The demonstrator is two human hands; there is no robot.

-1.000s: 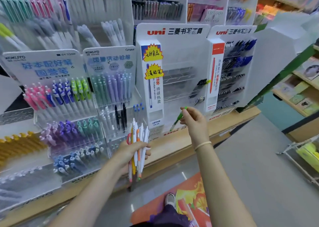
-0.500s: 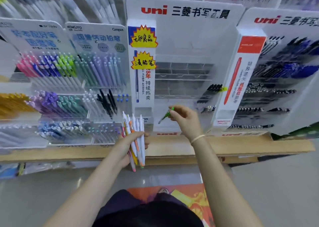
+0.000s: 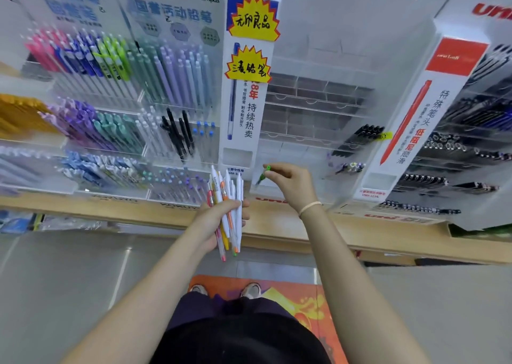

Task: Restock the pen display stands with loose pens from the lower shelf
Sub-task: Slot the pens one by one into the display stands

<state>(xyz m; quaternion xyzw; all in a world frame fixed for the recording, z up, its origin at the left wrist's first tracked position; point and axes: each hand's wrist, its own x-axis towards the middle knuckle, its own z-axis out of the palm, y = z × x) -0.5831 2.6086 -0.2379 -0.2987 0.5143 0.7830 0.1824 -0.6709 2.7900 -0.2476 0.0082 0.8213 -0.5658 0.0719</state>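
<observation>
Left hand grips a bundle of pens upright; right hand pinches a green pen — near the uni display stand, above the wooden shelf.

Bare arms, pale wristband on right wrist, dark trousers, light shoes.

Two hands were seen: the left hand and the right hand. One green pen was counted, and two yellow starburst labels.
</observation>
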